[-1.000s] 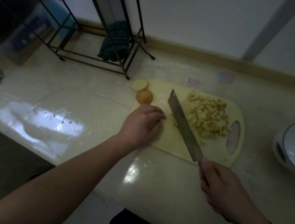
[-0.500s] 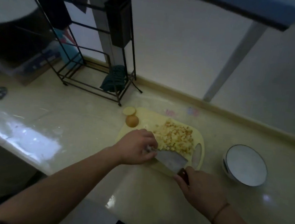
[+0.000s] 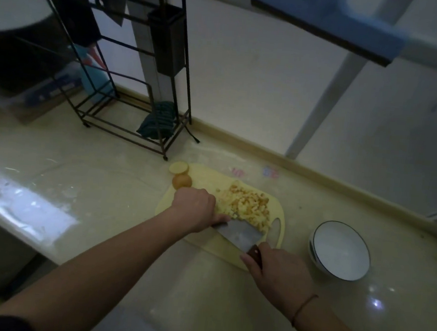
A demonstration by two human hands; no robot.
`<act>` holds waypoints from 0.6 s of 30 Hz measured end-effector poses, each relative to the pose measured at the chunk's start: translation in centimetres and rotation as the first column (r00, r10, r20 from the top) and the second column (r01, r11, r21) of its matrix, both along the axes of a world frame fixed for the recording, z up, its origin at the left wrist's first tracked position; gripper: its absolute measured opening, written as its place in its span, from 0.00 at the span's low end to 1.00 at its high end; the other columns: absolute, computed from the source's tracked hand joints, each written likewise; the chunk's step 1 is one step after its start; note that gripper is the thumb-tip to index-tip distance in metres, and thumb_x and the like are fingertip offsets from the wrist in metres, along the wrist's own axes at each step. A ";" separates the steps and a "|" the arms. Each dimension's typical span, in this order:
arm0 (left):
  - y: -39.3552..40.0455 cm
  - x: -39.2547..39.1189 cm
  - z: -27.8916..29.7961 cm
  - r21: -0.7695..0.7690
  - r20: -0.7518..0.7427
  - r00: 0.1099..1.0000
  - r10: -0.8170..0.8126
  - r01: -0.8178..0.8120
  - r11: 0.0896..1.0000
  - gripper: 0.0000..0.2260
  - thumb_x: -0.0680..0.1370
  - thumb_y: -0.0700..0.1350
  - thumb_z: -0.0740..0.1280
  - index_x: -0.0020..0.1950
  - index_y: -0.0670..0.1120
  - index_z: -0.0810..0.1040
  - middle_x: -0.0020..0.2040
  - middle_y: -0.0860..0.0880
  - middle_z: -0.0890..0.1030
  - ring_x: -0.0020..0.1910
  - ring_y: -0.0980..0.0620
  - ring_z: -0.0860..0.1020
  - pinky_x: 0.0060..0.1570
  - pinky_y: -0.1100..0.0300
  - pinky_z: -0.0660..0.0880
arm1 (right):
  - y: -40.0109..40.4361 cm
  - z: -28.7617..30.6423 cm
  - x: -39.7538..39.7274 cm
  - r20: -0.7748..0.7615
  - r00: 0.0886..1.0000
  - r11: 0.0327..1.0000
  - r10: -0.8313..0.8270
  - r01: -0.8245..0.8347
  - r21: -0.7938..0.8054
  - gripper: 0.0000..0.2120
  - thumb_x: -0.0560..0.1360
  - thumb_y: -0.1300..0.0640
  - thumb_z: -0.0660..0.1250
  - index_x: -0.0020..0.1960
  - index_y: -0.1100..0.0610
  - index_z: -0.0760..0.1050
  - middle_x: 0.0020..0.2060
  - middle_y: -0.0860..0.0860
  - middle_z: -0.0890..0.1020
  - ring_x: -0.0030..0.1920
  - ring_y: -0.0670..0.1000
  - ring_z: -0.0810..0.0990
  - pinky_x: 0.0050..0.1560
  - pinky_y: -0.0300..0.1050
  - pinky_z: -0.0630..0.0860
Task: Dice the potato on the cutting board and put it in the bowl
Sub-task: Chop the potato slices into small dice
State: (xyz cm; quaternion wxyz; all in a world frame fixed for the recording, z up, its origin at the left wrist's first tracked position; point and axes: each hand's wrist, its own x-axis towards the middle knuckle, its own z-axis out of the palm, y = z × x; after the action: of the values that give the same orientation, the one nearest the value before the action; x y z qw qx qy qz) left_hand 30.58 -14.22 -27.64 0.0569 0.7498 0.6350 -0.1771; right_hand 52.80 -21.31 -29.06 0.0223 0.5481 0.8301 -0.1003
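From the head camera, one white bowl [image 3: 340, 251] with a dark rim sits on the counter [image 3: 92, 180], right of the cutting board [image 3: 280, 230] and apart from it; nothing shows inside it. One pale yellow board carries a single heap of diced potato [image 3: 245, 204] on its far half. Two uncut potato ends [image 3: 181, 174] lie at the board's far left corner, one showing its cut face, the other its skin. There is one cleaver [image 3: 239, 234], its broad blade lying low on the board, just near of the heap. The right hand [image 3: 279, 276] grips its dark handle. The left hand [image 3: 195, 207] lies palm down at the heap's left edge, fingers bent down onto the blade's far end; whether it grips anything I cannot tell. One wire rack [image 3: 151, 80] stands behind, holding one dark cloth [image 3: 159, 120].
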 end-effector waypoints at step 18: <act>2.8 1.1 -2.4 0.011 0.028 0.979 -0.201 0.201 0.979 0.29 0.77 0.72 0.54 0.37 0.46 0.66 0.32 0.49 0.68 0.34 0.47 0.72 0.32 0.56 0.67 | 0.1 0.7 0.9 -0.003 1.000 0.999 -0.004 0.004 -0.050 0.50 0.60 0.29 0.21 0.59 0.50 0.69 0.49 0.50 0.81 0.47 0.53 0.80 0.38 0.46 0.66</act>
State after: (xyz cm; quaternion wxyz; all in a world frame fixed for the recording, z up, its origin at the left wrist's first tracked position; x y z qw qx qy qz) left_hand 31.66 -11.37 -30.09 0.0450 0.8129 0.5556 -0.1685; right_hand 53.70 -21.21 -28.39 0.0342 0.5487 0.8264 -0.1218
